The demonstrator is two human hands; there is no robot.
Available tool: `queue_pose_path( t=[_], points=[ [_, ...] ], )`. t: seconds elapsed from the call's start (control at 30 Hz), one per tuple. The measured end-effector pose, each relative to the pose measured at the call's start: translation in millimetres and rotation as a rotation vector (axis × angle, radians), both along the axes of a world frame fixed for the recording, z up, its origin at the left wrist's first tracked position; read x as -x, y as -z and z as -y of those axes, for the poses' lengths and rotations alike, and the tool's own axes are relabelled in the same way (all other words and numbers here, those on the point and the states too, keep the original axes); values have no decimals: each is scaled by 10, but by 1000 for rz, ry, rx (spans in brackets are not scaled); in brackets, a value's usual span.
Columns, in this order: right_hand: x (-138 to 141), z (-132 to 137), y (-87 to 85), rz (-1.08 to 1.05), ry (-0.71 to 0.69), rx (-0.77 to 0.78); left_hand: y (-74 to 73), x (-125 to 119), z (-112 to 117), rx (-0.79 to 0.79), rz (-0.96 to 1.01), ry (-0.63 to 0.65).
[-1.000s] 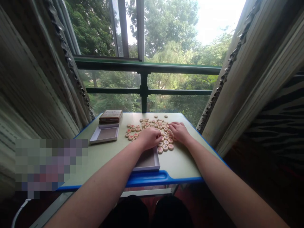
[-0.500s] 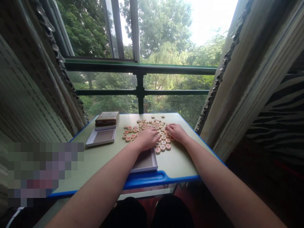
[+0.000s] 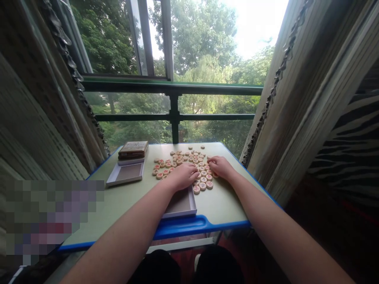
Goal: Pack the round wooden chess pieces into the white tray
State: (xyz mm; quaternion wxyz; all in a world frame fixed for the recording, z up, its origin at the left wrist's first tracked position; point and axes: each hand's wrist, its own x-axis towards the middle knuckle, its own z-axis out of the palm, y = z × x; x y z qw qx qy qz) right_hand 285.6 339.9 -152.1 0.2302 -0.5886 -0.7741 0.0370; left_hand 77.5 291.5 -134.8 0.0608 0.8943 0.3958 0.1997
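Note:
Many round wooden Chinese chess pieces [image 3: 203, 179] with red or black characters lie spread over the pale green table, some overlapping at the back. My left hand [image 3: 185, 175] rests low over the front middle of the spread, fingers stretched and a little bent, their tips at the pieces. It covers some pieces and the back of a shallow white-rimmed box tray [image 3: 181, 201]. At the right edge of the spread is my right hand [image 3: 220, 166], fingers loosely curved and apart, touching the outer pieces. Neither hand visibly lifts a piece.
A second shallow box tray [image 3: 127, 173] lies at the table's left, with a stack of flat boxes [image 3: 133, 149] behind it. The table [image 3: 118, 205] has a blue edge and a moulded groove in front. Beyond are a green-railed window and curtains [image 3: 284, 86] on both sides.
My left hand has drawn in slightly, uncovering a few pieces by its fingertips. The right hand has hardly moved. The whole view has shifted a little.

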Motion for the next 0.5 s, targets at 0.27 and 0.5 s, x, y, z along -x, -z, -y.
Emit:
queue_pose_path(
  t=[0.27, 0.5],
  points=[
    [-23, 23, -27, -23, 149, 36, 2, 7, 2, 29, -11, -26],
    [16, 54, -43, -62, 186, 31, -10, -4, 12, 37, -35, -76]
  ],
)
